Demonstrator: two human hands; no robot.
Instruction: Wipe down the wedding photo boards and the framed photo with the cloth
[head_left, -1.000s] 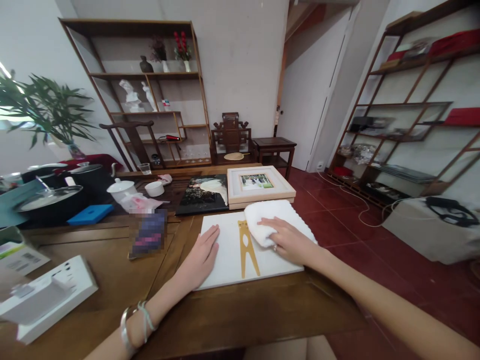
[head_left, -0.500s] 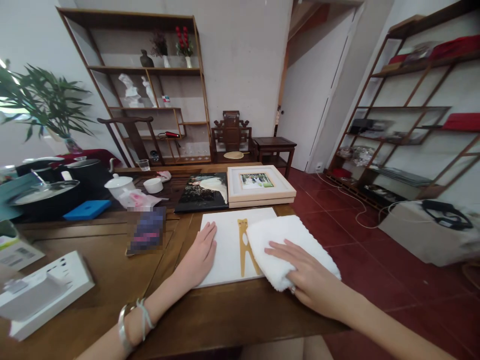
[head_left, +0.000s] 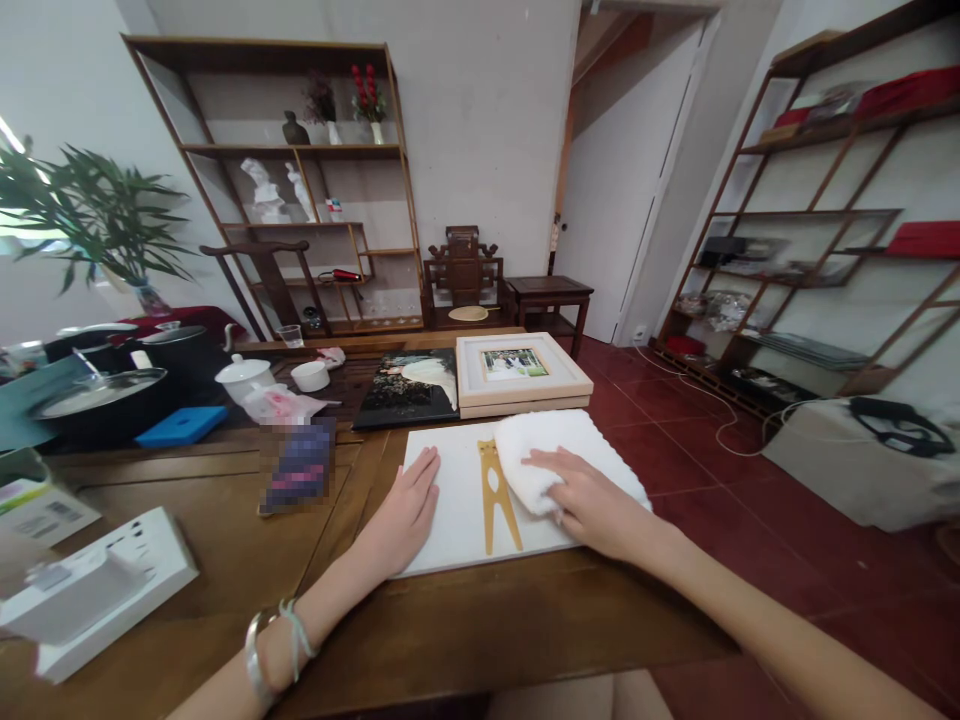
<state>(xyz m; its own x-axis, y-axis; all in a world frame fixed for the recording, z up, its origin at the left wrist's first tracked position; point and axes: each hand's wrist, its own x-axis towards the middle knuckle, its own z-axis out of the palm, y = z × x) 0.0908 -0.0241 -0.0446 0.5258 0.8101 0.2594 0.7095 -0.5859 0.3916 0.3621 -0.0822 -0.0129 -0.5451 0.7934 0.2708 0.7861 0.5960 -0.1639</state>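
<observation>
A white flat panel (head_left: 457, 500) with a gold giraffe-like figure (head_left: 495, 492) lies near the front edge of the wooden table (head_left: 420, 630). My left hand (head_left: 405, 512) rests flat on the panel's left part, fingers stretched out. My right hand (head_left: 592, 500) presses down on a white folded cloth (head_left: 551, 445) that covers the panel's right part, fingers laid over the cloth.
Behind the panel lie a dark photo print (head_left: 411, 388) and a pale framed picture (head_left: 517, 372). Pots (head_left: 97, 395), a white teapot (head_left: 244, 378), a blue box (head_left: 180, 425) and white boxes (head_left: 97, 590) crowd the table's left. Shelves line the back wall and right side; red tiled floor lies right.
My right hand first drew the cloth toward me along the panel's right part, then pushed it back away to the far edge. My left hand stayed put.
</observation>
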